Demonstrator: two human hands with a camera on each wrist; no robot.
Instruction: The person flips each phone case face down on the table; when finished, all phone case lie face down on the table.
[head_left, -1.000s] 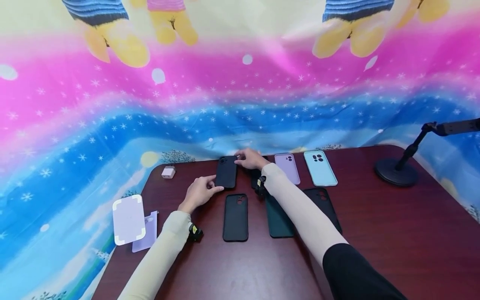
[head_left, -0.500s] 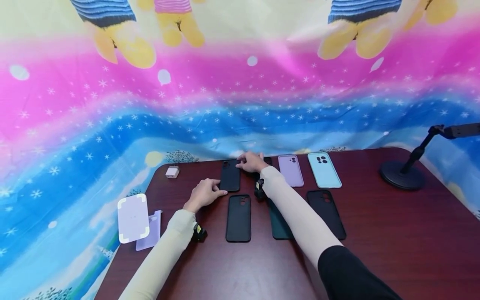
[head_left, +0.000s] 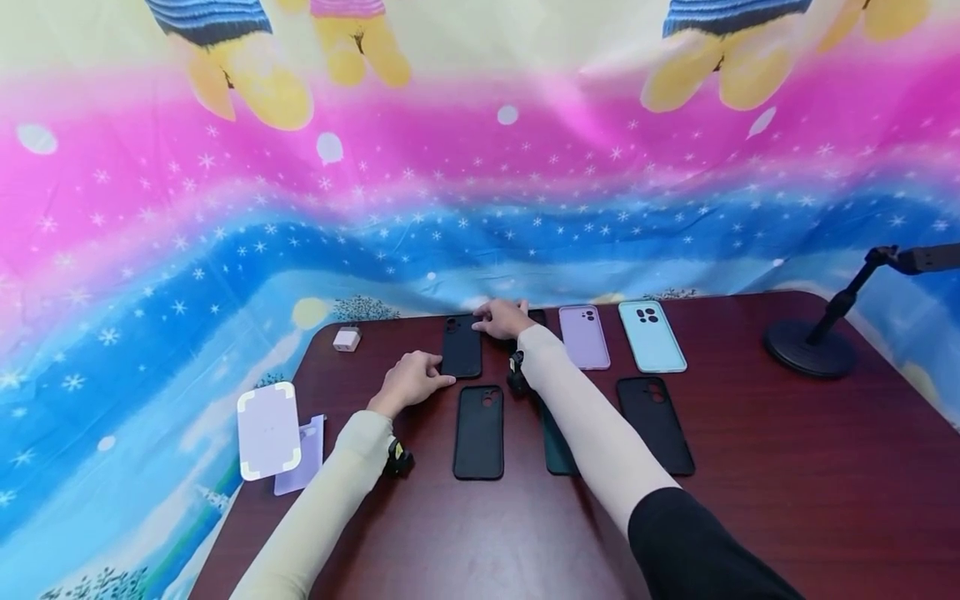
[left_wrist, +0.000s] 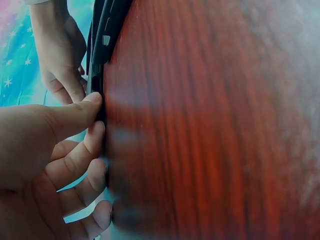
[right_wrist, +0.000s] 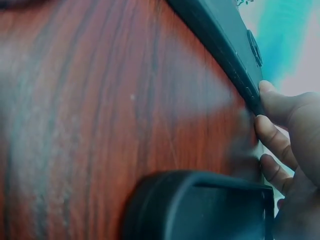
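Note:
A black phone case (head_left: 461,348) lies back side up near the far edge of the table, its camera cutout at the far end. My left hand (head_left: 410,382) pinches its near left corner between thumb and index finger. At the far right corner, my right hand (head_left: 501,319) has thumb and fingertips on the case's edge. The right wrist view shows the thumb (right_wrist: 272,102) and index finger against that edge. Under my right hand, a second black case (right_wrist: 220,210) is largely hidden in the head view. Another black case (head_left: 478,433) lies just nearer me, inside up.
Right of my hands lie a lilac case (head_left: 585,337) and a mint case (head_left: 652,336). A dark green case (head_left: 558,446) and another black case (head_left: 656,427) are nearer. A charger (head_left: 347,338), white tray-like panel (head_left: 268,431) and black stand (head_left: 810,346) flank them.
The held black case has turned very slightly straighter, both hands staying at its corners. The head view has shifted a little; the other cases lie as before.

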